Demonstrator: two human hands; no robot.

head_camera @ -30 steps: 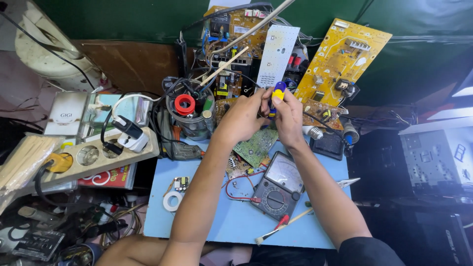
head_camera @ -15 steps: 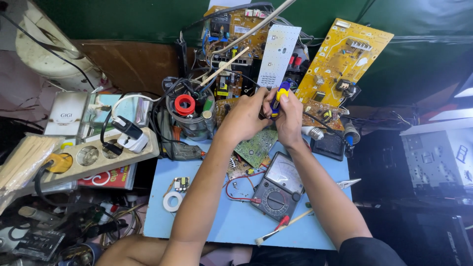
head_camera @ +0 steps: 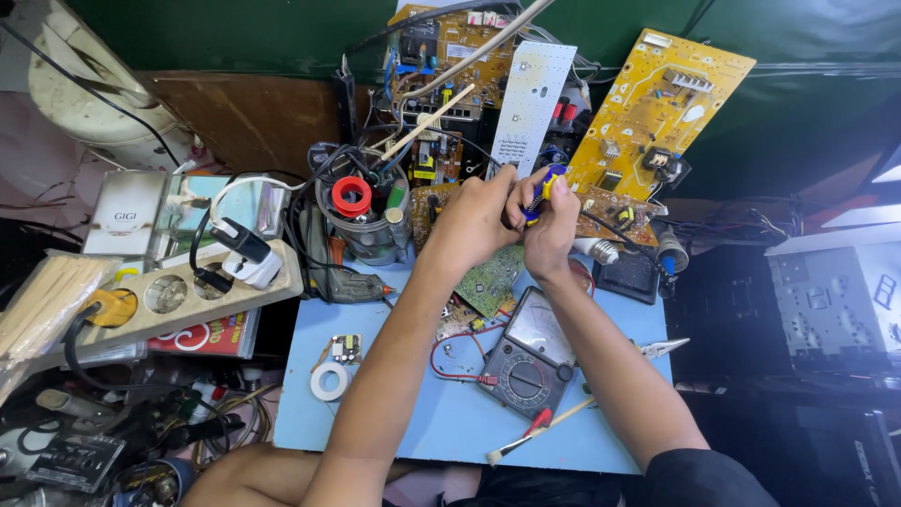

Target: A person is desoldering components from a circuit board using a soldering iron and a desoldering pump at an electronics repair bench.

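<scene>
Still both hands (head_camera: 511,221) grip the screwdriver (head_camera: 542,188)

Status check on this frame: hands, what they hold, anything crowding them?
Left hand and right hand together, both gripping a blue-and-yellow tool. Green circuit board just beneath. Multimeter with red lead near the forearms; boards crowd behind.

One head-worn view, looking steeply down from close above the near edge of the light-blue rectangular worktop (head_camera: 394,427), facing its far edge and the dark green wall (head_camera: 188,38).
</scene>
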